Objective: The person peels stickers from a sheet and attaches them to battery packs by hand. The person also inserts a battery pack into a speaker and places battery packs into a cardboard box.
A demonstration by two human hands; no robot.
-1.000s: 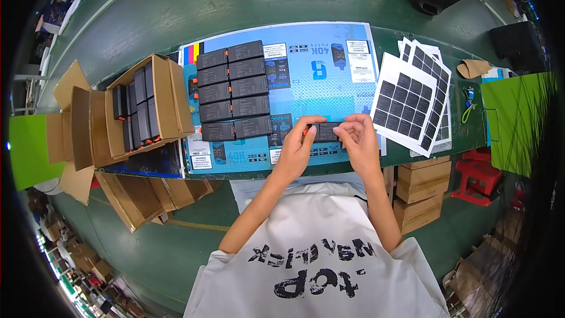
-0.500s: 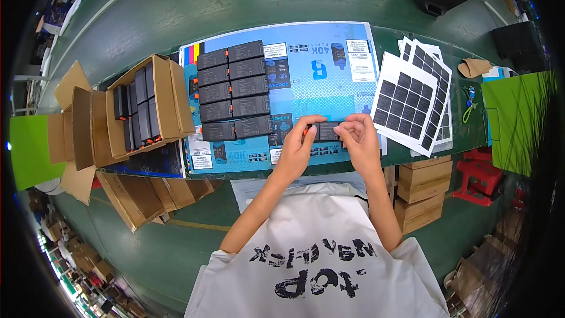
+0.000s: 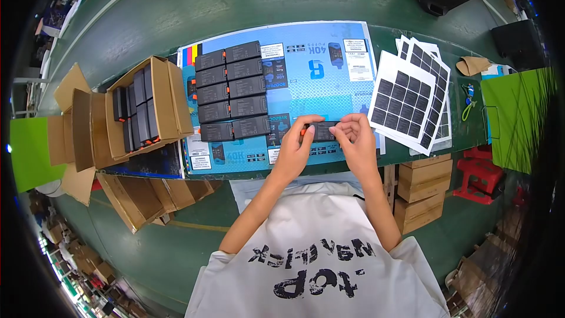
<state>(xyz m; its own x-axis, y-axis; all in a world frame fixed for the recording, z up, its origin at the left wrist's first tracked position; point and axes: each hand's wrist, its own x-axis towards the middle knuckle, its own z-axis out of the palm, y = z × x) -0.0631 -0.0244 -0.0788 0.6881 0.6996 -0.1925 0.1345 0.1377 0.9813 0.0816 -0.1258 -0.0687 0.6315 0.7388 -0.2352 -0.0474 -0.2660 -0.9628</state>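
A black device (image 3: 322, 132) with an orange tip at its left end lies between my two hands near the table's front edge. My left hand (image 3: 296, 141) grips its left end between thumb and fingers. At the right end, my right hand (image 3: 356, 137) has thumb and fingertips pressed onto the device. To the left, several black devices (image 3: 247, 86) lie in two columns on a blue printed sheet (image 3: 318, 97). White sheets of black labels (image 3: 403, 101) overlap one another to the right of my right hand.
An open cardboard box (image 3: 180, 97) holding several black devices stands at the left. Green panels (image 3: 511, 121) flank both table ends. A green lanyard (image 3: 468, 106) lies at the right. Brown boxes (image 3: 421, 182) and a red stool (image 3: 474, 179) are below the table's front edge.
Both hands stay on the device and have barely moved. The right fingertips have shifted slightly left at its right end.
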